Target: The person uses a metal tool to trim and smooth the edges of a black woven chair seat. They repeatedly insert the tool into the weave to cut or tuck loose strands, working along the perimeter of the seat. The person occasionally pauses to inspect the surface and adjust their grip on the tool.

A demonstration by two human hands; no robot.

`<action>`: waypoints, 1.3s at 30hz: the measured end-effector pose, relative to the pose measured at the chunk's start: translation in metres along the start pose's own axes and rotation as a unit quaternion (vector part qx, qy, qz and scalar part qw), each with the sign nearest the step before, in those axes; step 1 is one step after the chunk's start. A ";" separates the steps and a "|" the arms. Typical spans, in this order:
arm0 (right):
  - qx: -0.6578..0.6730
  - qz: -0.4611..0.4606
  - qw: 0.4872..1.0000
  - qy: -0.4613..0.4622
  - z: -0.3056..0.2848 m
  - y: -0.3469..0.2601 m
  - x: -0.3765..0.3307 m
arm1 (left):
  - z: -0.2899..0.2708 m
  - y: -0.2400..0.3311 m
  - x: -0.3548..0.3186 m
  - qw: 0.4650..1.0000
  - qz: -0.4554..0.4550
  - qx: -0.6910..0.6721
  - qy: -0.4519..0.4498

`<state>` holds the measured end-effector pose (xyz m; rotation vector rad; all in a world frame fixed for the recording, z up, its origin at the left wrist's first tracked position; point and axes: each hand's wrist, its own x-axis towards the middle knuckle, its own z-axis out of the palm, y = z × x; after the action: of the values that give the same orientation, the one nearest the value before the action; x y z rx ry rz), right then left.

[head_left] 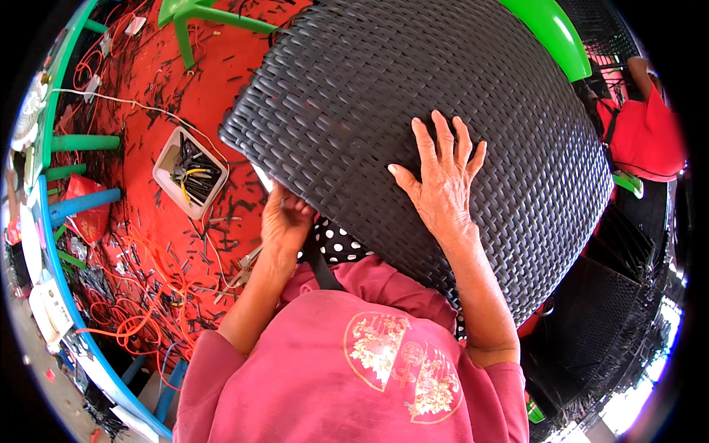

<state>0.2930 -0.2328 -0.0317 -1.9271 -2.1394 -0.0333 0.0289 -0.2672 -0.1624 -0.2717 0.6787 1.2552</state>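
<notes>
Two bare hands work on one large black woven panel [413, 96], seen over the person's own pink printed shirt [347, 369]. Nearest, both forearms rise from the short pink sleeves. The right hand [442, 184] lies flat and released on the panel's upper face, fingers spread and pointing away from the body, palm pressed to the weave, gripping nothing. The left hand [284, 221] is at the panel's near lower edge, curled up against it; its fingers are mostly hidden behind that edge, so I cannot tell whether they are clenched on the rim or only propping it. Beside that hand, under the edge, shows a patch of black cloth with white dots [336, 244] and a dark strap.

The panel itself is tilted, its lower edge by the person's chest, its rounded corner to the left, and it fills the middle and right of the view.

Further left, the red floor [148, 88] is strewn with short black offcuts and loops of orange cord [140, 303]. A white square tray [190, 171] holding black strips and a yellow-handled tool sits on that floor. Green chair legs [193, 18] stand beyond it. At the far right another person in a red top [642, 133] is partly in view.
</notes>
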 end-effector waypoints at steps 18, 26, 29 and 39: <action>0.001 -0.070 0.997 0.016 0.003 0.001 0.016 | 0.041 -0.055 0.049 0.912 -0.228 -0.247 -0.235; 0.082 -0.068 0.994 0.019 -0.007 -0.014 0.033 | 0.041 -0.058 0.052 0.911 -0.212 -0.259 -0.239; 0.062 -0.067 0.996 0.013 -0.002 -0.027 0.045 | 0.038 -0.060 0.053 0.891 -0.231 -0.307 -0.242; -0.010 -0.134 0.989 0.057 0.012 -0.032 0.057 | 0.046 -0.053 0.039 0.936 -0.194 -0.180 -0.234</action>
<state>0.2544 -0.1786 -0.0267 -1.5920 -2.3111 -0.2112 0.0993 -0.2286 -0.1594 -0.3714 -0.0253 1.0005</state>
